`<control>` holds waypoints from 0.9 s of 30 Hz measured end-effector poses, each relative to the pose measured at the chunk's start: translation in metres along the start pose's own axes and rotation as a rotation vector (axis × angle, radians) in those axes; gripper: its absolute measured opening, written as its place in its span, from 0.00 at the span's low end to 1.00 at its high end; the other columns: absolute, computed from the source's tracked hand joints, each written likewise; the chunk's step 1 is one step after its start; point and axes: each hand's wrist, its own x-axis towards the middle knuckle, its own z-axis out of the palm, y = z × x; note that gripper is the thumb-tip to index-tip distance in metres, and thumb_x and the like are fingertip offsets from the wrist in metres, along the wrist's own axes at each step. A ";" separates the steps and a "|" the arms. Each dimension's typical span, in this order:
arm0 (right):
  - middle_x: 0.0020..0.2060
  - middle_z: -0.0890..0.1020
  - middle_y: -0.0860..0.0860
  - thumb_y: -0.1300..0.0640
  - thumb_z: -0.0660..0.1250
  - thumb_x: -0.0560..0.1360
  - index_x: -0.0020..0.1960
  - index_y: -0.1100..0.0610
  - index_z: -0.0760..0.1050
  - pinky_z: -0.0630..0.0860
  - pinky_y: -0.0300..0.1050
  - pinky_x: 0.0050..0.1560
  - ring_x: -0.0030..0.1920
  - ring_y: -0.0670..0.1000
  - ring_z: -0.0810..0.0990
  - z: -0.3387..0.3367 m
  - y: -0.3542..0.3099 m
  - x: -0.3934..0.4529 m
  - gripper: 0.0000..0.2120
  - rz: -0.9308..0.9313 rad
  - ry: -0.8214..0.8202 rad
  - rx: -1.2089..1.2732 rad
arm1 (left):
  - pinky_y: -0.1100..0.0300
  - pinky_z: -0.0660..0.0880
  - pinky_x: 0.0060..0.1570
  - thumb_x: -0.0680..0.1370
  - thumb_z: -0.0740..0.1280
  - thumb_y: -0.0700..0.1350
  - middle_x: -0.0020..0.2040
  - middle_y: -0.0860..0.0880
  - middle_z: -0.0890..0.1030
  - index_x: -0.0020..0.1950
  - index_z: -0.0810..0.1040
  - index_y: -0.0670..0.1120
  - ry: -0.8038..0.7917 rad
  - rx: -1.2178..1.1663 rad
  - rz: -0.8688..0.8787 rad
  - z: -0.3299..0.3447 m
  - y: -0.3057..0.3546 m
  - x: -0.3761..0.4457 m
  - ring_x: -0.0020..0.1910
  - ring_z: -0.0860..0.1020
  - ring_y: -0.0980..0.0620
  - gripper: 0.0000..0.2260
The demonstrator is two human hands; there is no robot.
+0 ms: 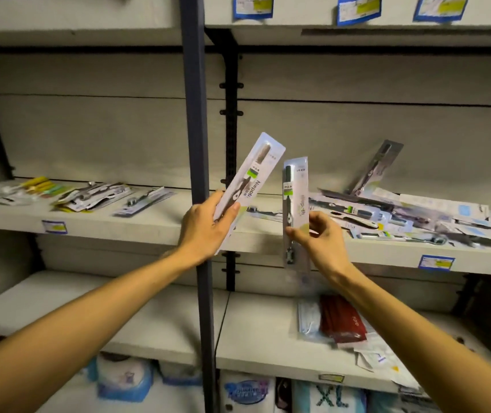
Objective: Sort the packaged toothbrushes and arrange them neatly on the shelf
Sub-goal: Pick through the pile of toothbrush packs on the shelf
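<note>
- On the left bay of the grey middle shelf (95, 222), a small group of flat toothbrush packs (89, 196) is seen laid side by side, with a yellow-handled pack (34, 184) at the far left end; this looks to be the sorted row being built.
- A dark blue upright post (196, 144) is seen dividing the left bay from the right.
- A white carded pack with a brown-headed toothbrush (248, 174) is gripped at its lower end by the left hand (205, 228), thumb across the face and fingers curled behind; the pack is held tilted, top leaning right, in the air in front of the post.
- A second white carded pack with a dark grey-headed toothbrush (295, 210) is pinched by the right hand (323, 236) near its lower half, thumb on the front and fingers behind; it is held nearly upright, just beside the first pack without touching it.
- The step in hand is judged to be a comparison of the two packs: the printed faces are best kept turned to the viewer, so that head colour and label can be matched before either is assigned to a group.
- On the right bay, a loose heap of overlapping toothbrush packs (411, 219) is seen, with one grey pack (376, 166) propped against the back wall; much sorting is judged to remain.
- Matched packs would best be laid flat, edges squared with the packs already placed.
</note>
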 end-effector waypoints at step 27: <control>0.40 0.84 0.50 0.63 0.70 0.75 0.72 0.58 0.67 0.79 0.40 0.37 0.39 0.50 0.84 0.347 -0.017 0.098 0.27 0.272 0.009 0.065 | 0.65 0.76 0.28 0.78 0.69 0.38 0.41 0.44 0.85 0.47 0.79 0.44 -0.122 -0.260 -0.719 -0.214 -0.245 0.065 0.30 0.83 0.56 0.02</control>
